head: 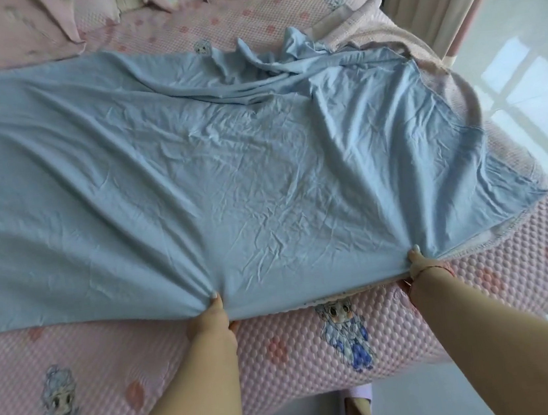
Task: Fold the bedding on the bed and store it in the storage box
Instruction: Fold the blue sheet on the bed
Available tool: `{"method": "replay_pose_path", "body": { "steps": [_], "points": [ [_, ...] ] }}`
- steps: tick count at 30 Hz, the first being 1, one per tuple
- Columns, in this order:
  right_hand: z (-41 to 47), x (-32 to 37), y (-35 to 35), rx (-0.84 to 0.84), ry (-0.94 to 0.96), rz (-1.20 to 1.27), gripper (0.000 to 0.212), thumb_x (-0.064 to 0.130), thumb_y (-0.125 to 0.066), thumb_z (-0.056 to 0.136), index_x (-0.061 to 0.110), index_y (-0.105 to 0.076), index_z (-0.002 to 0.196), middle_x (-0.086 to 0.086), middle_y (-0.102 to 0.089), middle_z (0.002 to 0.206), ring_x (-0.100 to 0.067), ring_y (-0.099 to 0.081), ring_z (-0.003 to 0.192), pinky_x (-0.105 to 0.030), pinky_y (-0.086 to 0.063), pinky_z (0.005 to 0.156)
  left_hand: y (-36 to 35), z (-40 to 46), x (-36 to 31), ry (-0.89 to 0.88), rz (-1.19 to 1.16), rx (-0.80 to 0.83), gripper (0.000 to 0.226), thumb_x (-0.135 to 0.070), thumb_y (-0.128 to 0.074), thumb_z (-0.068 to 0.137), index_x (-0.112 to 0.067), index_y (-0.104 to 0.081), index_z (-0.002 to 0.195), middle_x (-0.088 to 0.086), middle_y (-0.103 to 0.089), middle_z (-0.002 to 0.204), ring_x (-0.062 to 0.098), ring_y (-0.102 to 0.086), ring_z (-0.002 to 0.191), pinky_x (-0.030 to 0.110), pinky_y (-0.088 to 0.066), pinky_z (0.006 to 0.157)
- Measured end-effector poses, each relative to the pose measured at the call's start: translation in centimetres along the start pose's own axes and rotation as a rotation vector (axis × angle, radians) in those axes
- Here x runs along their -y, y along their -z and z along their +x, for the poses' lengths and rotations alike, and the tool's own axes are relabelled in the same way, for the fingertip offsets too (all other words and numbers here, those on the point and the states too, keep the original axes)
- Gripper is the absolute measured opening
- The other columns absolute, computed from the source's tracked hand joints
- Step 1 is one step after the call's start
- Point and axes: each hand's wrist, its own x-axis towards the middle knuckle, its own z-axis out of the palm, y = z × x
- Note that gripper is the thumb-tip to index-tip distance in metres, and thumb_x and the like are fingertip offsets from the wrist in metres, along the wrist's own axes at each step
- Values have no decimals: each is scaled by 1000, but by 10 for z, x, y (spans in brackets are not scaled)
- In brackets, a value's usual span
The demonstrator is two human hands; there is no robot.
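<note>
Blue sheet [226, 165], spread across the pink bed [283, 347], filling mid-frame, bunched at upper right. Near edge pinched at lower centre by left hand [210, 318] and right hand [419, 263], both grips closed on the hem. Held apart, probably to tension the cloth for a straight fold. Storage box not visible.

Blue sheet [244, 176]: thin matt cloth, creased. Pink bed cover [283, 351]: bubble-textured, seemingly quilted fabric. Floor [527, 90]: glossy.
</note>
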Motion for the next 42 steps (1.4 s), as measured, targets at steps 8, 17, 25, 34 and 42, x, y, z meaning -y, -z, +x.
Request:
{"method": "replay_pose_path", "body": {
  "steps": [8, 17, 25, 34, 42],
  "points": [
    [-1, -32, 24, -7, -33, -126, 66, 48, -48, 94, 1, -34, 139, -11, -47, 79, -25, -47, 61, -46, -50, 90, 31, 18, 39, 2, 94, -18, 58, -51, -70, 82, -6, -55, 115, 12, -63, 112, 31, -64, 91, 46, -55, 87],
    [-12, -38, 49, 74, -27, -79, 59, 35, -55, 95, -1, -38, 137, -9, -51, 77, -19, -51, 63, -28, -53, 45, 39, -22, 31, 59, 393, 81, 33, -36, -53, 97, -3, -53, 100, 14, -61, 86, 27, -60, 75, 39, -50, 74],
    [-18, 6, 105, 138, -52, 46, 51, 35, -52, 96, 9, -41, 139, -4, -57, 92, -16, -57, 75, -31, -50, 68, -28, -87, 13, -160, 942, 152, 54, -37, -31, 100, -7, -47, 59, 4, -46, 36, 17, -41, 31, 20, -38, 44],
    [39, 68, 158, 117, -84, 128, 25, 29, -52, 97, 11, -50, 113, -7, -49, 72, -16, -42, 57, -26, -42, 54, -183, -167, 56, -308, 966, 543, 33, -23, -48, 95, -8, -53, 66, 4, -47, 50, 17, -41, 39, 17, -30, 42],
    [138, 171, 172, -2, -13, 152, 54, 27, -76, 78, 1, -54, 120, -15, -66, 107, -28, -64, 90, -37, -52, 75, -332, -197, 101, -460, 1092, 715, 39, -51, -50, 66, -13, -58, 69, 25, -66, 85, 38, -63, 74, 48, -51, 69]
  ]
}}
